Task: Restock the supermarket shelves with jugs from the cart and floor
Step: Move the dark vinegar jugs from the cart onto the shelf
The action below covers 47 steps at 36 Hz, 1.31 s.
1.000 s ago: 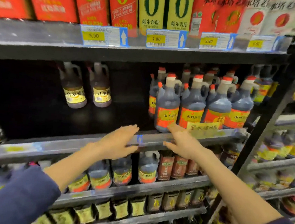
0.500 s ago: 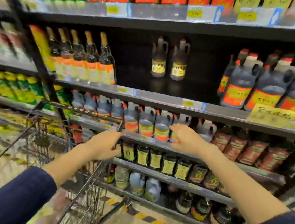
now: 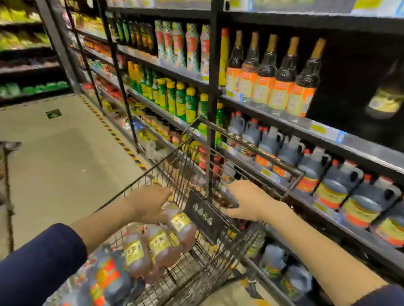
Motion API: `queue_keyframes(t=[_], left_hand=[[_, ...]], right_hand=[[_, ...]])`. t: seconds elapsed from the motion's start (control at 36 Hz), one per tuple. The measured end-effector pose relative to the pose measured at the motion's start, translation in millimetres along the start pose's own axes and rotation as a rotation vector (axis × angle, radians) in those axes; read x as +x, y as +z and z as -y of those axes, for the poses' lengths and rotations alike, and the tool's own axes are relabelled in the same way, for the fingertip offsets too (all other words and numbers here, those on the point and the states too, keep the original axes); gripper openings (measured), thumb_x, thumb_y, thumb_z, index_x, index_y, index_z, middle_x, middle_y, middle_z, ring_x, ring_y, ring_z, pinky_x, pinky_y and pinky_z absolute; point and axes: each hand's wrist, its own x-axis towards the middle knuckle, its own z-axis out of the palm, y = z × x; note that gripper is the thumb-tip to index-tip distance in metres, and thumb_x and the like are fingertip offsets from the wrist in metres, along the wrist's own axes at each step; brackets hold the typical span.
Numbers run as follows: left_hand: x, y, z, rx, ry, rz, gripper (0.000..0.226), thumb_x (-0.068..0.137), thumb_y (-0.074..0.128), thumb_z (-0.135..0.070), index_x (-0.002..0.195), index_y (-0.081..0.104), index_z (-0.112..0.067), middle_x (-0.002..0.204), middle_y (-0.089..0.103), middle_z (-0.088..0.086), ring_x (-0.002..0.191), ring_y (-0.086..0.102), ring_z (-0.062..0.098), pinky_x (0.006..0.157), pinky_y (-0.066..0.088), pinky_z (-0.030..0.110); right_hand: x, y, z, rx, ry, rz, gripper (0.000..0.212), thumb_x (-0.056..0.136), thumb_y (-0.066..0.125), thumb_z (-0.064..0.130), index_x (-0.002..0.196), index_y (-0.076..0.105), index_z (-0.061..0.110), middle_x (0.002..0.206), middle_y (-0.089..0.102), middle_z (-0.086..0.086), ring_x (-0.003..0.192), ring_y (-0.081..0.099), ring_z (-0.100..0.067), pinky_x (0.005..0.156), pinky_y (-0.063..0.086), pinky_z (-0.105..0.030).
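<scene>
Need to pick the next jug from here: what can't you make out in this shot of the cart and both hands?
- Head view: left hand lies on the amber jugs; whether it grips one is hidden by the hand itself.
- Right hand hovers by the cart; its palm faces away.
- Dark jug in the cart: label blurred.
- Shelf price tags: too blurred to read.
- Cart's lower part: cut off by the bottom edge.

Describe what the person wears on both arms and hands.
Both arms wear dark navy blue long sleeves, pushed up so the forearms are bare. The left hand and right hand are bare: no gloves. No watch, ring or bracelet shows. The sleeves look plain, with no visible markings.
</scene>
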Motion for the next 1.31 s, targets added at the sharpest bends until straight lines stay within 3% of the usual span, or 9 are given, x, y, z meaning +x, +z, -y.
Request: queue_keyframes(t=[0.19,0.25,0.42,0.58,0.69,0.81,0.92,1.14,1.31], left_hand=[[-36.8,40.4,77.0,-0.027,-0.155,0.09,0.076,0.083,0.043,-0.064,0.135,0.042,-0.008,0.136,0.05,0.011,0.123,0.048,0.026,0.099,0.042,0.033],[-47.5,50.0,90.6,-0.036,-0.181,0.116,0.094,0.072,0.025,-0.075,0.135,0.042,-0.008,0.134,0.051,0.011,0.122,0.049,0.027,0.098,0.042,0.034],[-71.0,86.1,124.4,-0.094,-0.282,0.171,0.064,0.088,0.053,-0.049,0.137,0.039,-0.011,0.137,0.049,0.009,0.125,0.046,0.026,0.1,0.041,0.034],[-87.7,114.1,139.1,-0.171,-0.374,0.225,0.064,0.087,0.051,-0.051,0.135,0.042,-0.009,0.136,0.049,0.011,0.124,0.048,0.028,0.1,0.042,0.035],[-96.2,136.1,140.4,-0.261,-0.443,0.245,0.063,0.086,0.05,-0.054,0.13,0.046,-0.009,0.131,0.054,0.01,0.12,0.051,0.027,0.098,0.045,0.036],[-102.0,149.2,131.6,-0.376,-0.563,0.284,0.067,0.081,0.044,-0.055,0.13,0.046,-0.009,0.132,0.053,0.01,0.121,0.051,0.027,0.098,0.044,0.038],[-111.1,167.8,120.4,-0.502,-0.689,0.341,0.067,0.082,0.048,-0.058,0.13,0.045,-0.011,0.132,0.052,0.01,0.122,0.049,0.028,0.097,0.043,0.036],[-122.6,200.8,84.9,-0.709,-0.922,0.441,0.075,0.084,0.058,-0.044,0.145,0.028,-0.013,0.14,0.047,0.011,0.127,0.046,0.029,0.101,0.041,0.037],[-132.8,219.1,60.4,-0.924,-1.017,0.458,0.07,0.081,0.061,-0.04,0.14,0.037,-0.011,0.142,0.045,0.011,0.128,0.045,0.028,0.102,0.041,0.037]], right_hand=[[81.1,1.9,69.1,-0.015,-0.134,0.036,0.067,0.088,0.057,0.049,0.134,0.044,0.002,0.136,0.048,-0.015,0.126,0.045,-0.031,0.105,0.038,-0.042],[97.7,4.0,84.5,-0.001,-0.178,0.053,0.063,0.087,0.057,0.05,0.126,0.048,0.002,0.129,0.052,-0.016,0.12,0.048,-0.032,0.101,0.041,-0.043],[137.4,11.2,122.7,0.024,-0.267,0.094,0.039,0.083,0.06,0.04,0.101,0.054,0.005,0.104,0.055,-0.01,0.096,0.052,-0.027,0.085,0.047,-0.039],[170.5,22.1,147.1,0.03,-0.364,0.157,0.04,0.086,0.056,0.036,0.107,0.052,0.003,0.111,0.056,-0.012,0.107,0.053,-0.031,0.08,0.042,-0.033],[194.4,36.3,156.7,0.05,-0.456,0.187,0.049,0.082,0.057,0.04,0.115,0.054,0.004,0.122,0.056,-0.014,0.113,0.052,-0.031,0.094,0.045,-0.038],[217.9,54.0,165.4,0.063,-0.548,0.233,0.029,0.083,0.059,0.04,0.095,0.052,0.015,0.1,0.054,-0.008,0.095,0.052,-0.024,0.075,0.039,-0.032],[235.9,69.3,175.9,0.046,-0.62,0.313,0.044,0.085,0.06,0.044,0.113,0.059,0.01,0.118,0.055,-0.006,0.104,0.054,-0.024,0.071,0.038,-0.028],[247.6,114.1,202.6,0.126,-0.626,0.517,0.065,0.087,0.061,0.036,0.141,0.034,0.012,0.143,0.038,-0.014,0.116,0.051,-0.03,0.087,0.046,-0.035],[244.0,144.8,230.3,0.304,-0.582,0.693,0.047,0.087,0.062,0.026,0.126,0.049,0.004,0.118,0.058,-0.012,0.11,0.055,-0.027,0.085,0.047,-0.031]])
